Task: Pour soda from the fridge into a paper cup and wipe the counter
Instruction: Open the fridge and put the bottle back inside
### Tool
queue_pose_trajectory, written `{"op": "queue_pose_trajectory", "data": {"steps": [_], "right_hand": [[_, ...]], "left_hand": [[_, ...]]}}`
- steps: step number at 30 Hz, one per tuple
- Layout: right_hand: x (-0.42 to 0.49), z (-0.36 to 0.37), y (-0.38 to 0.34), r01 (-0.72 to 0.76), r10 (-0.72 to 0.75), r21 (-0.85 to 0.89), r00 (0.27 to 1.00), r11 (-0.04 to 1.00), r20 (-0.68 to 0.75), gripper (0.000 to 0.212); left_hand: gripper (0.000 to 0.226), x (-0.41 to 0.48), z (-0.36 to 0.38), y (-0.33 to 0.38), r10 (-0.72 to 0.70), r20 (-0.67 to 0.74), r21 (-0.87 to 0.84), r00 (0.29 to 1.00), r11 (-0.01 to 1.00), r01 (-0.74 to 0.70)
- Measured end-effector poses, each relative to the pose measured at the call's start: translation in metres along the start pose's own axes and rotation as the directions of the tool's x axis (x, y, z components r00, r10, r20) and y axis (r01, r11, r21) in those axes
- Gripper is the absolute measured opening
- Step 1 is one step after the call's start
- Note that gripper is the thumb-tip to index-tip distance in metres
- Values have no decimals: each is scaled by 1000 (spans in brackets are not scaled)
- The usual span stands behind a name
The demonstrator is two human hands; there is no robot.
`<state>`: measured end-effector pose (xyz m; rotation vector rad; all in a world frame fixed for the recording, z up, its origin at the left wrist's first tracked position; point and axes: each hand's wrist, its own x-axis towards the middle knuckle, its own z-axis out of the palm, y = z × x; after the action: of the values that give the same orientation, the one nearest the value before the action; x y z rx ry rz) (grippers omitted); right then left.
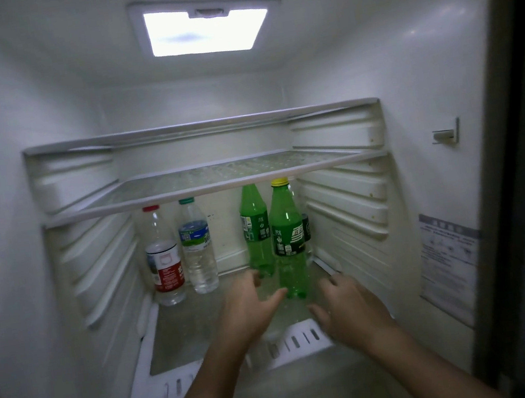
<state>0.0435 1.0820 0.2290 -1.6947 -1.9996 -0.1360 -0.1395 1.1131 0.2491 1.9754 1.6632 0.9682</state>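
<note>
I look into an open fridge. A green soda bottle (pixel 288 239) with a yellow cap stands upright on the lower glass shelf (pixel 185 329), right of centre. A second green soda bottle (pixel 255 231) stands just behind it to the left. My left hand (pixel 251 308) reaches in with fingers spread, its fingertips close to the base of the front bottle on its left. My right hand (pixel 352 308) is open just right of that bottle's base. Neither hand grips the bottle. No paper cup or cloth is in view.
Two clear water bottles stand at the shelf's back left, one with a red label (pixel 163 260) and one with a blue and green label (pixel 197 248). An empty glass shelf (pixel 213 181) spans just above the bottle caps. The fridge's right wall carries a sticker (pixel 450 268).
</note>
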Motion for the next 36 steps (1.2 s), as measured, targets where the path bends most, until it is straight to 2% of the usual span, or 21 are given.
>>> {"op": "queue_pose_trajectory", "data": {"steps": [2,5,9,13,18,23,30,36], "right_hand": [[-9,-4,-4,-4,5,-9,1000,1000,29,40],[-27,-8,-9,11,-8,-50,998,999,59,43],[-54,-13,-15,76,-72,-141,997,987,32,38],[-72,-12,-13,109,-109,-84,994,991,0,43],[-101,-15,-13,146,-147,-58,989,988,-10,52],[-140,-41,-22,163,-166,-75,986,984,-28,47],[-223,-93,-30,138,-145,-148,989,979,-33,41],[-336,-139,-23,77,-87,-185,995,980,-46,41]], "left_hand": [[57,-17,3,-9,96,-50,233,994,969,-81],[52,-44,6,-13,214,-61,444,975,881,-165],[50,-76,7,-7,248,-54,544,967,820,-180],[49,-106,8,-5,237,-48,619,970,769,-157],[59,-152,9,-10,214,-102,632,972,768,-102],[57,-196,-4,8,213,-109,616,971,781,-102],[59,-276,2,46,340,-71,550,938,798,-248],[55,-372,33,73,476,7,327,879,830,-452]]}}
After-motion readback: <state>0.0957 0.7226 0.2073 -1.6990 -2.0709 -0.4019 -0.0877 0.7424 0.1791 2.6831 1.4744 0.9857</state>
